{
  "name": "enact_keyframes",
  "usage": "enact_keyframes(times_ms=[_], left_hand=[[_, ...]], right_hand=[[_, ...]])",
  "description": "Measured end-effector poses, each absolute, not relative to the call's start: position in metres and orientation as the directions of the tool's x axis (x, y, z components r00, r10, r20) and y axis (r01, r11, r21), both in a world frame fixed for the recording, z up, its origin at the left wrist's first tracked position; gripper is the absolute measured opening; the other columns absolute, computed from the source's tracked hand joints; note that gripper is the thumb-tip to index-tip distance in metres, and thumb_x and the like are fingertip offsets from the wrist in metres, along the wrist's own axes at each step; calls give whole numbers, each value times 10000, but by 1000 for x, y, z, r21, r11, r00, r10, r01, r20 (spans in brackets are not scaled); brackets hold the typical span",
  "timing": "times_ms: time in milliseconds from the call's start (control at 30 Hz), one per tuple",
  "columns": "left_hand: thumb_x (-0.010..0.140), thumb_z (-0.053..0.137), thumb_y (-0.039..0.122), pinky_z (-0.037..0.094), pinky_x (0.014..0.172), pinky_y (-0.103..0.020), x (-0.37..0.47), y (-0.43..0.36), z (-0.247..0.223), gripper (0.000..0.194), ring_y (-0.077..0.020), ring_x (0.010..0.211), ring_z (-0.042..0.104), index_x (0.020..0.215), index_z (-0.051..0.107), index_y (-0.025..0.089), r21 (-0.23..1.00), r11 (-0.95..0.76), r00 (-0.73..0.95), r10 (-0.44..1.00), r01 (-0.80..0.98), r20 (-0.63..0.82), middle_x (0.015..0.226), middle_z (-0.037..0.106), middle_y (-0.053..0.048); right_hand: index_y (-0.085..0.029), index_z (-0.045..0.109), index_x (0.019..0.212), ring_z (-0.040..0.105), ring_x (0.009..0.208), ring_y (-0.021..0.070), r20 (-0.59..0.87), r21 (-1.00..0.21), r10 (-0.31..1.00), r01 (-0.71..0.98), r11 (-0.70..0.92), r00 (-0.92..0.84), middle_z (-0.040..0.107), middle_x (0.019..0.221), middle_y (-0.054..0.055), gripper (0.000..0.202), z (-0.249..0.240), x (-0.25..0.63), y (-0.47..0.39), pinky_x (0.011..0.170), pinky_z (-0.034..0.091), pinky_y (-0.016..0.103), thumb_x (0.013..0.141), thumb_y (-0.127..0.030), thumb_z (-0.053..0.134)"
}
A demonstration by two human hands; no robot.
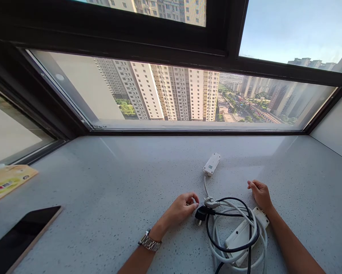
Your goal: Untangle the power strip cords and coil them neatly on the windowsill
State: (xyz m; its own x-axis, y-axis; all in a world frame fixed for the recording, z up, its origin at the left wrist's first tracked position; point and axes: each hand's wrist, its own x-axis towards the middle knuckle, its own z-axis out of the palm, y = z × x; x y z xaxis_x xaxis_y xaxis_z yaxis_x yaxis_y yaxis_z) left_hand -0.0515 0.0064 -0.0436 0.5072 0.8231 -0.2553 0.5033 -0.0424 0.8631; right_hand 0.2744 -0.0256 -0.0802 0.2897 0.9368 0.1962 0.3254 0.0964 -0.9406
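My left hand, a metal-band watch on its wrist, lies on the sill with fingers loosely curled and nothing seen in them. Its fingertips are right beside a black plug and a white plug. My right hand is closed and looks empty, resting just beyond a white power strip. Over the strip lies a loose tangle of white cable and black cable, hiding part of it. A small white power strip on a white cord sits farther back.
The speckled pale windowsill ends at a dark window frame, with tall buildings outside. At the left lie a dark-screened phone and a yellowish packet. A white wall closes off the right side.
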Motion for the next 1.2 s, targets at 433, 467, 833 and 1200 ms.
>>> enact_keyframes(times_ms=[433,467,833,1200], left_hand=[[594,516,282,419,670,-267,-54,6,-44,284,-162,703,528,851,555,167,907,14,538,801,420,-262,734,577,-11],[590,513,279,422,668,-270,-54,6,-43,282,-161,695,526,843,556,163,907,18,538,800,421,-266,729,576,-12],[608,463,275,400,627,-267,-53,6,-46,236,-145,641,481,777,578,157,903,-26,543,807,428,-234,701,540,0],[618,423,248,386,598,-259,-55,7,-49,262,-162,627,543,802,592,169,882,-18,523,811,471,-263,641,615,-6]], right_hand=[[-202,535,555,173,363,76,187,-945,938,313,91,292,241,401,-87,498,-82,275,-25,358,154,246,764,-654,544],[-200,538,557,175,364,75,184,-947,938,307,90,292,244,404,-87,494,-82,275,-25,362,156,245,765,-648,548],[-197,541,545,186,366,75,172,-954,935,289,80,309,258,399,-86,489,-82,275,-26,368,171,242,746,-641,575],[-203,531,556,183,374,77,186,-943,939,321,88,288,256,411,-83,491,-81,275,-26,360,180,243,769,-646,541]])
